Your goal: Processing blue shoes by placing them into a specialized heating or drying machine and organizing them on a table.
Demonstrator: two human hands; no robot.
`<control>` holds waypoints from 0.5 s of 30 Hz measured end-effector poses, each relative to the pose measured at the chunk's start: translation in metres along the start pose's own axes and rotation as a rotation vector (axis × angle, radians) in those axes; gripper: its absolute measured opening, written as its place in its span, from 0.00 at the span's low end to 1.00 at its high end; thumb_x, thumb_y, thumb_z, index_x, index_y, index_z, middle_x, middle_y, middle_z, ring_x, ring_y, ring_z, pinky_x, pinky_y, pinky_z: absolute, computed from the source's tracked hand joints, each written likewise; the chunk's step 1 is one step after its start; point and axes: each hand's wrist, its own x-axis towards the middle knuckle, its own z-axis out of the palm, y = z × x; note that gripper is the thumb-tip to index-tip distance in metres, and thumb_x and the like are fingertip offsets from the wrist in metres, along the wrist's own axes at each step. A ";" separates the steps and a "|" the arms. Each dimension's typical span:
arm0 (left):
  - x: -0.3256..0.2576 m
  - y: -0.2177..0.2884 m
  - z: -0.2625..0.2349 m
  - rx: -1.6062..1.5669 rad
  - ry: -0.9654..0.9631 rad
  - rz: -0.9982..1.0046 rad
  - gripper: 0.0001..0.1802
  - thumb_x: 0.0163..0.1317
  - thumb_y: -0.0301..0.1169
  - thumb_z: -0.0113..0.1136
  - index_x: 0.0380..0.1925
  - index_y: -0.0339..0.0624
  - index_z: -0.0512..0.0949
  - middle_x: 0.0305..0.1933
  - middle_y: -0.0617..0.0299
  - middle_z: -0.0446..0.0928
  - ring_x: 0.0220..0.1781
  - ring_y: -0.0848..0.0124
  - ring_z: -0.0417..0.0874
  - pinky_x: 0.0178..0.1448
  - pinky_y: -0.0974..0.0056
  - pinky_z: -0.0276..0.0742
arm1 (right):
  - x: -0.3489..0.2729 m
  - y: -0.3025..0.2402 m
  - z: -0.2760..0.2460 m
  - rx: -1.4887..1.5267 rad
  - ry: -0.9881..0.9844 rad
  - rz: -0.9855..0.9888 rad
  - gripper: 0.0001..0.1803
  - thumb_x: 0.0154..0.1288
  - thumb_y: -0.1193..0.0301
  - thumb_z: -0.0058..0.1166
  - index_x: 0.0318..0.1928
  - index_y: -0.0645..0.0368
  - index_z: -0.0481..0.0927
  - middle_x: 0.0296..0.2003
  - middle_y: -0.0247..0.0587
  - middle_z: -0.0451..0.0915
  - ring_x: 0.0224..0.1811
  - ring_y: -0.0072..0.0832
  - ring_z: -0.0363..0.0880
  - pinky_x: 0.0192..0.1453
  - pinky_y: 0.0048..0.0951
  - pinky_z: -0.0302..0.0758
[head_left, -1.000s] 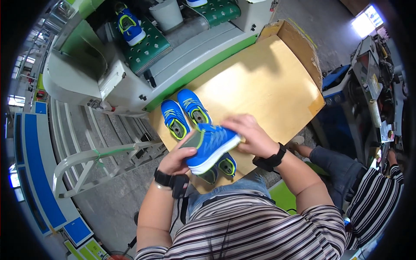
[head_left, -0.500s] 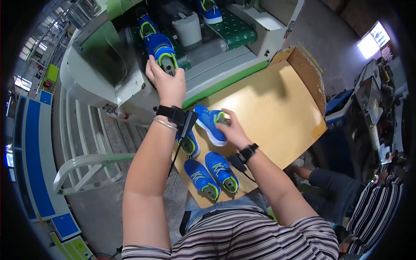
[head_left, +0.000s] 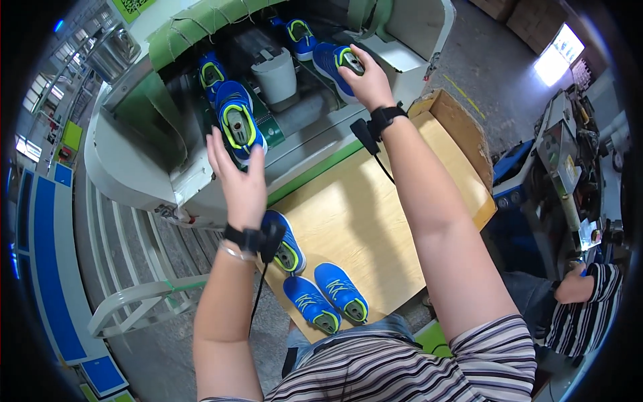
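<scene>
At the left belt of the machine, my left hand [head_left: 238, 184] is open behind a blue shoe [head_left: 231, 97] with a lime-green collar lining. Its fingers are spread near the heel; whether the thumb touches is hard to tell. My right hand [head_left: 367, 79] grips another blue shoe [head_left: 327, 61] by the heel, at the mouth of the right belt. Grey-green lasts fill both shoes. Farther in, one more shoe sits ahead of each: a left one [head_left: 211, 72] and a right one [head_left: 301, 41]. Three blue shoes lie on the board, among them a front pair [head_left: 340, 288].
A tan board [head_left: 375, 234] with a cardboard side [head_left: 462, 127] spans between me and the grey machine [head_left: 127, 167]. Between the belts stands a grey housing [head_left: 276, 80]. Metal rails [head_left: 144, 241] run at the left. A person in stripes [head_left: 589, 311] is at the right.
My right hand has carried a shoe from the board up to the right belt. My left hand has loosened from its shoe and drawn back slightly.
</scene>
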 end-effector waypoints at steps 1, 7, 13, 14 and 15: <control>-0.020 0.012 -0.002 0.015 -0.038 0.051 0.41 0.64 0.31 0.61 0.74 0.38 0.52 0.78 0.43 0.46 0.80 0.50 0.48 0.80 0.53 0.45 | 0.001 0.004 -0.004 0.033 0.032 -0.019 0.42 0.56 0.59 0.68 0.68 0.59 0.67 0.59 0.58 0.76 0.63 0.48 0.75 0.65 0.36 0.71; -0.173 -0.002 -0.056 0.024 -0.917 0.077 0.37 0.63 0.37 0.63 0.69 0.37 0.63 0.76 0.41 0.55 0.77 0.42 0.56 0.78 0.45 0.51 | -0.174 0.058 -0.012 -0.111 -0.081 -0.013 0.35 0.69 0.61 0.57 0.70 0.64 0.62 0.66 0.57 0.67 0.69 0.50 0.65 0.74 0.42 0.61; -0.286 -0.033 -0.064 0.217 -1.141 0.298 0.38 0.63 0.50 0.61 0.70 0.48 0.64 0.75 0.47 0.60 0.73 0.47 0.64 0.71 0.35 0.57 | -0.494 0.056 -0.121 -0.816 -0.663 0.143 0.37 0.72 0.50 0.44 0.76 0.50 0.54 0.76 0.51 0.50 0.79 0.51 0.45 0.77 0.60 0.46; -0.291 -0.034 -0.056 0.216 -1.073 0.242 0.37 0.63 0.50 0.60 0.69 0.47 0.65 0.73 0.47 0.63 0.71 0.49 0.66 0.70 0.36 0.57 | -0.514 0.050 -0.132 -0.803 -0.674 0.188 0.37 0.72 0.51 0.45 0.76 0.49 0.55 0.76 0.50 0.51 0.79 0.51 0.45 0.77 0.60 0.46; -0.297 -0.033 -0.051 0.203 -1.020 0.194 0.36 0.63 0.50 0.60 0.68 0.46 0.67 0.72 0.47 0.66 0.70 0.51 0.68 0.69 0.36 0.58 | -0.537 0.041 -0.143 -0.792 -0.676 0.249 0.37 0.71 0.52 0.46 0.76 0.48 0.55 0.76 0.50 0.51 0.79 0.51 0.46 0.77 0.59 0.47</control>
